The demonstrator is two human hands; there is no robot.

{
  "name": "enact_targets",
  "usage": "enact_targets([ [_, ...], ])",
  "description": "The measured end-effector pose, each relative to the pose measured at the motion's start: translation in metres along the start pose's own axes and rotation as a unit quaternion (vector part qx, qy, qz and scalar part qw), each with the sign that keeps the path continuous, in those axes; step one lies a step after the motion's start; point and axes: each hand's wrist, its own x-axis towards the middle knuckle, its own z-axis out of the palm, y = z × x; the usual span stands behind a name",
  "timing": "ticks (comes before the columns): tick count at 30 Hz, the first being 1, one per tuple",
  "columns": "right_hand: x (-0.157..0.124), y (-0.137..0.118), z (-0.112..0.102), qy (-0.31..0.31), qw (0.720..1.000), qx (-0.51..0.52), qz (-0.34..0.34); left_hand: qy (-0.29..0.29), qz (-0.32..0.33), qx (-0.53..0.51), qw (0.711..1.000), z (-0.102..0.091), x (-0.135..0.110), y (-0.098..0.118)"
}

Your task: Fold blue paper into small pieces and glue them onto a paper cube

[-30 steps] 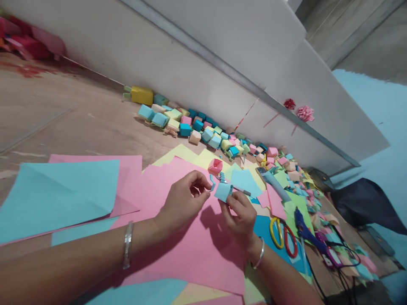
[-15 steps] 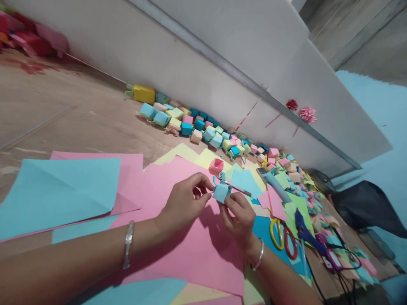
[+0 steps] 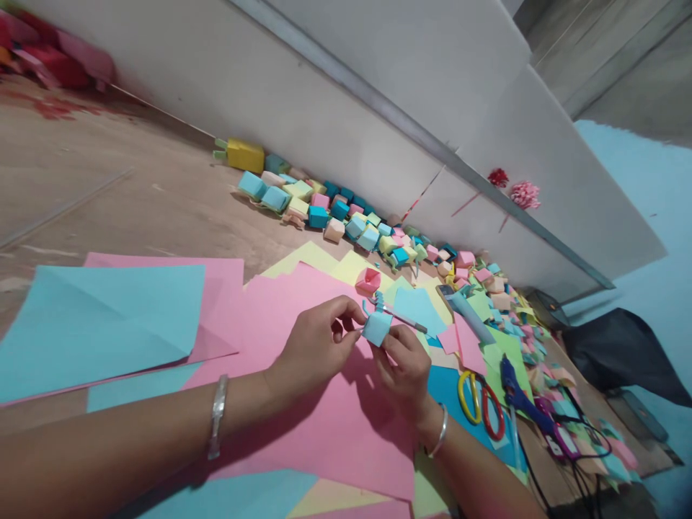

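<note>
Both hands in close on a light-blue paper cube

Here's the light-blue paper cube (image 3: 377,328), held up over the big pink paper sheet (image 3: 329,432), right between the two hands! The right hand (image 3: 404,364) has it snugly, thumb and fingers shut on its lower right side. Across from it, the left hand (image 3: 318,339) brings thumb and index finger together at the cube's left side, pinching what looks like a thin paper strip (image 3: 360,329); a narrow grip, very little gap. Look at the top: an accordion-folded strip (image 3: 379,303) stands up, and a curved strip (image 3: 365,308) sits beside it.

Just beyond, there's a pink folded paper box (image 3: 368,281), with a pen (image 3: 408,321) lying near the cube. Out right, scissors (image 3: 469,398) show yellow and red handles, and a blue glue gun (image 3: 522,398) lies beside them. Further back, small paper blocks (image 3: 318,216) crowd along the white panel (image 3: 346,137), every colour from peach to teal!
</note>
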Motion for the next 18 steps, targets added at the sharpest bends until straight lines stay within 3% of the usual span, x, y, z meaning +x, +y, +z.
enact_targets([
  [5, 0.002, -0.004, 0.001, -0.01, 0.999, 0.031, 0.039, 0.006, 0.076, 0.079, 0.994, -0.001, -0.002, -0.002],
  [9, 0.003, -0.004, 0.001, -0.033, 0.982, 0.15, 0.111, 0.005, 0.042, 0.017, 0.999, -0.002, -0.001, 0.004],
  [11, 0.003, -0.004, 0.002, -0.047, 0.956, 0.224, 0.183, 0.006, 0.006, -0.026, 1.0, -0.002, 0.0, 0.008],
  [14, 0.002, -0.003, 0.003, -0.058, 0.895, 0.321, 0.305, 0.011, -0.052, -0.078, 0.996, 0.0, 0.0, 0.011],
  [18, 0.0, -0.005, 0.006, -0.063, 0.826, 0.416, 0.375, 0.006, -0.092, -0.125, 0.988, 0.002, 0.0, 0.009],
])
